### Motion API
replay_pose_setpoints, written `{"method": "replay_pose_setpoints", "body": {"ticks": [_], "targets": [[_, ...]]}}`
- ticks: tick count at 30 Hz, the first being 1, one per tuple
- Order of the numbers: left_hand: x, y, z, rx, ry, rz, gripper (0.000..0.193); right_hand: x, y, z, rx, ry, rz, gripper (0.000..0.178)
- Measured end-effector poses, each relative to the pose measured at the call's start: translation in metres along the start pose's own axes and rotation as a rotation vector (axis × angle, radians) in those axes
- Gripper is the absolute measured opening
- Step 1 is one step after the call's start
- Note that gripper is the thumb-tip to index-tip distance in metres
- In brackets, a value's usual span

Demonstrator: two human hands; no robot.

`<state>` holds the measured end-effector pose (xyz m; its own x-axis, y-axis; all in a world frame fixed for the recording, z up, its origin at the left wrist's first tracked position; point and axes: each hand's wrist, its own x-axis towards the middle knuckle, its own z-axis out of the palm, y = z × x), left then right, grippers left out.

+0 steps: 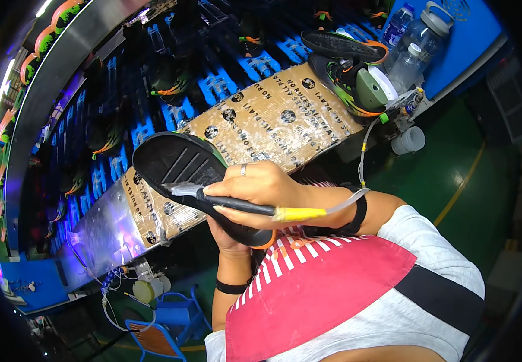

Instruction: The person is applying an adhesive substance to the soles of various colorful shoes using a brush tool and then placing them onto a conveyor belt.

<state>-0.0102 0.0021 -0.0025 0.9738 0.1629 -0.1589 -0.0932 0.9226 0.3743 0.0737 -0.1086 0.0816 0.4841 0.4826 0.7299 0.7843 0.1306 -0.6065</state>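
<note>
A black shoe sole with slanted grooves and an orange heel edge is held up over the near side of the table. My left hand grips its heel half from below, with most of its fingers hidden behind it. In my right hand is a brush with a black handle, its pale bristles against the sole's surface. Yellow tape joins the handle to a thin clear tube that runs off to the right.
Cardboard covered in clear film lines the worktop. At its right end are a shoe upper on a green last, another black sole and several bottles. Beyond runs a rack with blue holders and shoes. A blue chair stands below left.
</note>
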Motion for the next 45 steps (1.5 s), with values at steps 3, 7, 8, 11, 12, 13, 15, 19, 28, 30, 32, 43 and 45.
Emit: {"method": "replay_pose_setpoints", "body": {"ticks": [3, 7, 8, 11, 12, 13, 15, 19, 28, 30, 32, 43, 45], "targets": [[-0.002, 0.004, -0.005, 0.037, -0.082, -0.08, 0.055, -0.005, -0.002, 0.009, -0.041, -0.067, -0.051, 0.026], [-0.002, 0.007, -0.011, 0.226, -0.026, 0.016, 0.056, -0.008, 0.001, 0.002, 0.233, -0.086, 0.024, 0.021], [-0.001, 0.007, -0.013, 0.1, 0.001, -0.003, 0.055, -0.008, 0.002, 0.002, 0.122, -0.027, 0.015, 0.021], [0.003, 0.008, -0.016, 0.065, -0.121, 0.015, 0.059, -0.007, 0.004, 0.004, -0.021, 0.061, 0.052, 0.023], [0.003, 0.008, -0.016, 0.08, -0.152, -0.001, 0.056, -0.008, 0.004, 0.006, -0.077, 0.03, -0.009, 0.024], [0.003, 0.008, -0.016, 0.001, -0.274, -0.043, 0.054, -0.01, 0.004, 0.008, -0.13, -0.002, -0.039, 0.025], [0.003, 0.011, -0.015, 0.108, -0.12, -0.073, 0.068, -0.013, 0.003, 0.01, -0.047, -0.077, -0.072, 0.025], [0.002, 0.018, -0.011, 0.086, -0.125, -0.036, 0.061, -0.018, 0.002, 0.011, 0.139, -0.066, -0.031, 0.022], [0.016, 0.021, -0.017, -0.068, -0.145, -0.022, 0.086, -0.019, -0.002, 0.011, 0.195, -0.127, 0.025, 0.021], [0.015, 0.027, -0.019, 0.038, -0.206, 0.023, 0.077, -0.019, -0.002, 0.01, 0.225, -0.025, 0.061, 0.021], [0.017, 0.029, -0.022, -0.093, -0.185, 0.036, 0.07, -0.017, -0.002, 0.01, 0.094, 0.027, 0.03, 0.027], [0.014, 0.028, -0.031, -0.038, 0.055, 0.148, 0.071, -0.018, 0.004, 0.011, 0.049, 0.047, 0.133, 0.019], [0.018, 0.028, -0.028, 0.068, -0.077, 0.085, 0.074, -0.02, 0.003, 0.013, -0.045, -0.043, 0.017, 0.018]]}}
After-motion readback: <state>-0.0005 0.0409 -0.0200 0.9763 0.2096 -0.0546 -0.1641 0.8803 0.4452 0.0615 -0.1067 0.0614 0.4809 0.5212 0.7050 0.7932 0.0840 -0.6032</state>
